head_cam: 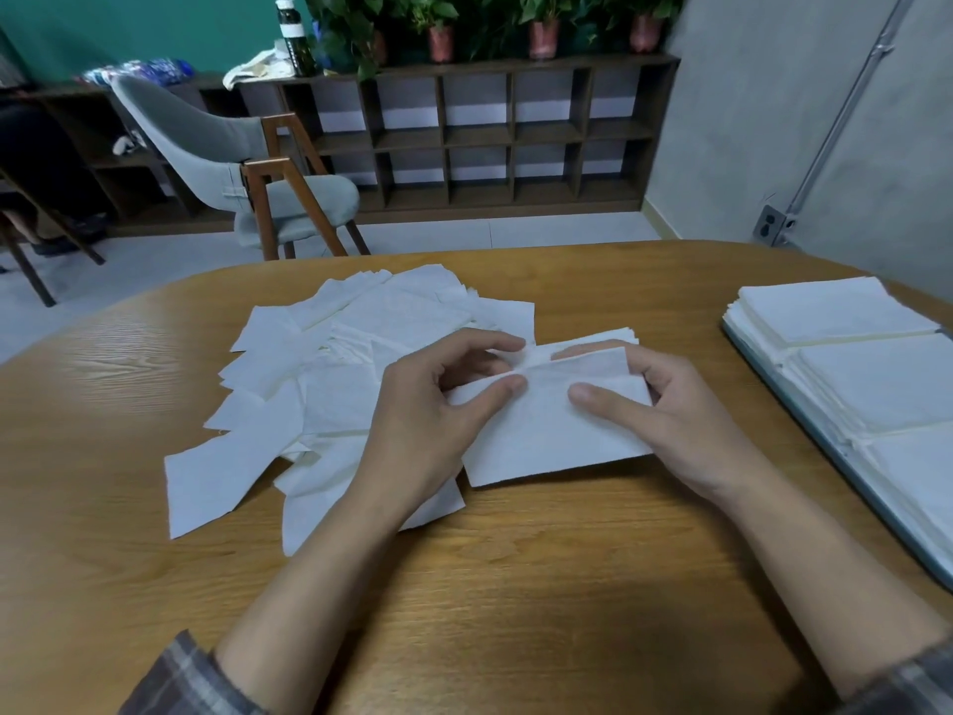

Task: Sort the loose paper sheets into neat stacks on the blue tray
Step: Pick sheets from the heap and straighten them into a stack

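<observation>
You hold a thin bundle [552,441] of white paper sheets low over the table [515,601], left of the blue tray [851,451] and apart from it. Your left hand [428,415] pinches the end of the bundle farther from the tray, with the thumb on top and the fingers curled over the far edge. Your right hand [675,425] pinches the end nearer the tray, with the thumb flat across the top sheet and the fingers wrapped behind the edge. The bundle's near edge runs straight. You cannot tell whether it touches the wood. Along the far edge, several sheet ends sit not quite flush.

The loose pile [309,384] lies farther left of the tray, past your left hand. Its sheets are fanned at all angles, with corners jutting toward you and away from the tray. Your left wrist crosses the fringe of the pile that faces the tray.

The tray sits at the table's right edge and runs out of view. 3 neat stacks [835,307] fill the part you can see, side by side along its length, and they reach close to its left rim. A strip of bare wood separates that rim from your right hand. A wider bare stretch lies left of the tray, under your forearms.
</observation>
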A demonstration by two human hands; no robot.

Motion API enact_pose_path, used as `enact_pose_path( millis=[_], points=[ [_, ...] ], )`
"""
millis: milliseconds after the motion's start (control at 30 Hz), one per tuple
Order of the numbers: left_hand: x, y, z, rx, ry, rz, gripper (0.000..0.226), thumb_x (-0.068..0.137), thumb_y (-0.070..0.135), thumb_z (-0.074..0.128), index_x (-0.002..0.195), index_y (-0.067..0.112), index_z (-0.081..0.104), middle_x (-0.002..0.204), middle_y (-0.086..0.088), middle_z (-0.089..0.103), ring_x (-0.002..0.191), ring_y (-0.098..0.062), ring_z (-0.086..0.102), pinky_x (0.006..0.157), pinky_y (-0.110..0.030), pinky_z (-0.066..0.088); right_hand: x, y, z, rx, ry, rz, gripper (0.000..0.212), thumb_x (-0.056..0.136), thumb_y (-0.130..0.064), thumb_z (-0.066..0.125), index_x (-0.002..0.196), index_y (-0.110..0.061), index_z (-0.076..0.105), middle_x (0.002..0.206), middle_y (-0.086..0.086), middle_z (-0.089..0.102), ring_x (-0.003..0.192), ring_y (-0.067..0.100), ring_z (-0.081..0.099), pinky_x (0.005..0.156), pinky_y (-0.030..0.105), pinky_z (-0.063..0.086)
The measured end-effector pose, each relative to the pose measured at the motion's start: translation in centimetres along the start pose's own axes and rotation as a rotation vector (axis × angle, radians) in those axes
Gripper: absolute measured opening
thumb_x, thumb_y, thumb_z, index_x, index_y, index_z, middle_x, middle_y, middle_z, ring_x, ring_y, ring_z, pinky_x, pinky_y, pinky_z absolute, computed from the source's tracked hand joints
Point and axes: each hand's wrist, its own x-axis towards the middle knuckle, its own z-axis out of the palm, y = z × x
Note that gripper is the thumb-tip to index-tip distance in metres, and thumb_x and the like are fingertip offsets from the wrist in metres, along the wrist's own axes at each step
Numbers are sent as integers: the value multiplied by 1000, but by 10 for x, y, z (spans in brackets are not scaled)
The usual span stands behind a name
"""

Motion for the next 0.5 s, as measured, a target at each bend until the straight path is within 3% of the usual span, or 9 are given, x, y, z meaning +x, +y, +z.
enact_pose_path(
  millis=[100,267,367,433,500],
  points=[
    [1,1,1,-28,41,0,24,88,12,86,107,24,79,102,10,79,101,-12,74,96,-24,56,-1,1,3,13,-67,1,40,85,-29,83,124,-33,75,116,-7,77,103,10,73,77,18,54],
    [-1,-1,3,17,75,-1,22,88,15,85,106,26,79,101,11,78,101,-10,73,93,-23,55,-1,-1,8,-28,1,-31,33,94,-23,73,124,-35,73,117,-13,76,103,5,71,76,17,53],
    [-2,-1,5,136,151,37,27,90,29,83,116,33,75,116,16,70,111,-5,66,87,-15,49,0,-1,5,51,-9,-64,45,95,-15,73,134,-36,66,121,-9,73,108,12,71,80,24,57],
    [-2,5,4,65,112,-72,34,91,42,78,124,40,69,123,18,67,115,0,63,88,-14,50,2,-3,1,245,-5,-67,63,92,-11,76,143,-41,56,121,1,72,109,20,71,80,31,60],
    [-1,9,4,-109,32,-200,36,92,41,77,127,40,68,115,16,73,106,1,67,81,-14,52,4,-3,-2,311,39,-49,74,92,-7,75,147,-46,45,115,5,74,106,25,74,79,35,62]
  ],
)
